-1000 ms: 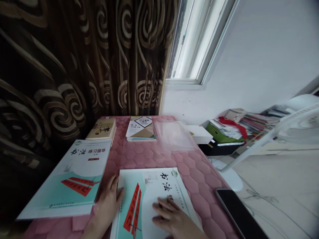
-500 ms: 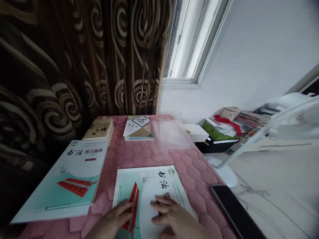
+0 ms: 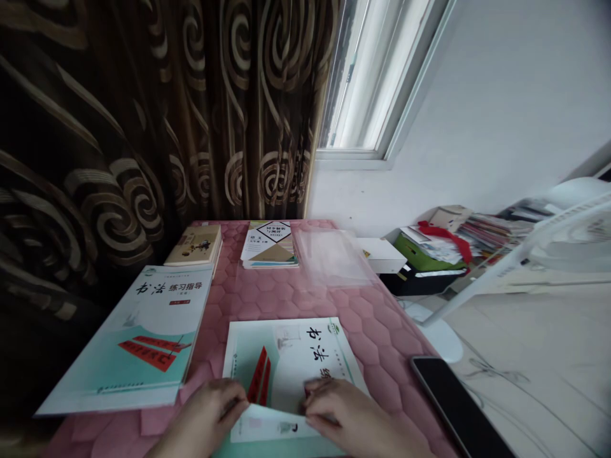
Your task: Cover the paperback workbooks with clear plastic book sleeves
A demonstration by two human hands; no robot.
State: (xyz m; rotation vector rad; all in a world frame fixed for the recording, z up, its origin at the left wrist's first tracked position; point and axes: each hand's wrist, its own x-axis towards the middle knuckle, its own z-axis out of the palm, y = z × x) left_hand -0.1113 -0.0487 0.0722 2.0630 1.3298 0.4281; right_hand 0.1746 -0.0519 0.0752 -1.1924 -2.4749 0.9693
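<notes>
A teal and white calligraphy booklet (image 3: pixel 286 356) lies in front of me on the pink quilted table cover (image 3: pixel 286 296). Its near edge is lifted and curled upward. My left hand (image 3: pixel 207 416) pinches that raised edge at the left, fingers closed on it. My right hand (image 3: pixel 351 416) grips the same edge at the right, fingers curled over it.
A matching booklet (image 3: pixel 143 334) lies at the left. At the back sit a tan book (image 3: pixel 195 246), a small stack of booklets (image 3: pixel 270 245) and clear plastic sleeves (image 3: pixel 331 257). A black phone (image 3: pixel 453 407) rests at the right edge. A white fan (image 3: pixel 563 245) and piled papers stand beyond.
Both hands slid toward me from lying flat on the cover to its near edge. They have taken hold of that edge and raised it off the table.
</notes>
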